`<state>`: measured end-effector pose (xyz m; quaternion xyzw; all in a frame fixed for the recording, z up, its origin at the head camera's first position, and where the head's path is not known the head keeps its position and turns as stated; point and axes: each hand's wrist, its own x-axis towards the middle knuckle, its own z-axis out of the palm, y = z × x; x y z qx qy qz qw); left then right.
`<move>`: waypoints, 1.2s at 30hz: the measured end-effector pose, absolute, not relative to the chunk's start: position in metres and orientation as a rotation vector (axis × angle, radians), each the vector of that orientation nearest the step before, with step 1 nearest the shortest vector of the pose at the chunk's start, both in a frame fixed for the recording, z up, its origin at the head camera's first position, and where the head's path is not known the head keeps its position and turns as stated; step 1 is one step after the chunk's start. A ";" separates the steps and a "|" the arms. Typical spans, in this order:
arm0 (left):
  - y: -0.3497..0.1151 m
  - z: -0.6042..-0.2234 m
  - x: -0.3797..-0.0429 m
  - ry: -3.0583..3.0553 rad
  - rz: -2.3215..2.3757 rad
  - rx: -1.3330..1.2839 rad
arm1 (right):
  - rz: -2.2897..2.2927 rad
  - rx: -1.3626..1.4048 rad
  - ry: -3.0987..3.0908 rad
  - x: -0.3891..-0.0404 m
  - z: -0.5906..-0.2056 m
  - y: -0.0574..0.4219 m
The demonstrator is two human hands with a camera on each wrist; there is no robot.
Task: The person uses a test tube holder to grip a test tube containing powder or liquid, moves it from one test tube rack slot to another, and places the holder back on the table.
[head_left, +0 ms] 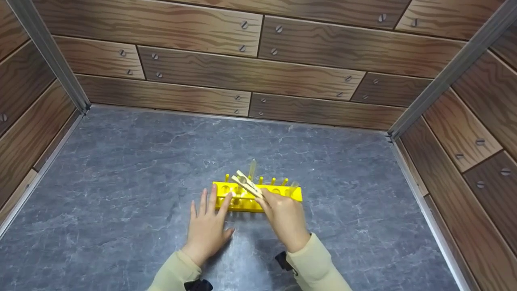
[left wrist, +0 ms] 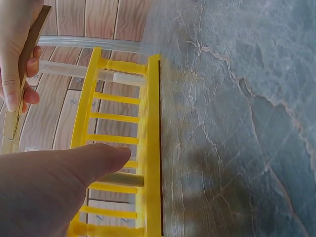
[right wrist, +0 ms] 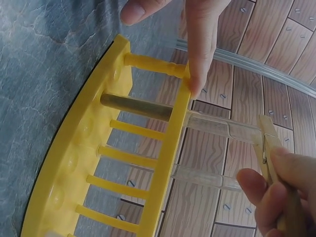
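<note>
A yellow test tube rack [head_left: 258,205] stands on the dark floor panel. My left hand [head_left: 208,230] lies at its left end with fingers extended; in the right wrist view its index finger [right wrist: 200,59] touches the rack's top bar. My right hand [head_left: 284,216] holds a wooden test tube clamp [head_left: 250,186]. In the right wrist view the clamp's end is at the upper part of a glass test tube [right wrist: 212,123] standing in the rack, with brownish liquid in its lower part. Another clear test tube [head_left: 253,169] rises behind, and a third tube [head_left: 292,188] stands near the right end.
The grey marbled surface [head_left: 161,141] extends around the rack. Wood-patterned panels [head_left: 202,60] wall it at the back and both sides, with metal corner posts [head_left: 448,68]. Yellow pegs [head_left: 274,181] stick up along the rack's far side.
</note>
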<state>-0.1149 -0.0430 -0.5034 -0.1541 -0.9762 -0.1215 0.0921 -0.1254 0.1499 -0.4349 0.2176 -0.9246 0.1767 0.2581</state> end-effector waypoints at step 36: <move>-0.042 -0.504 -0.116 -2.901 -0.392 -0.450 | 0.466 0.586 -2.625 -0.125 -0.424 0.148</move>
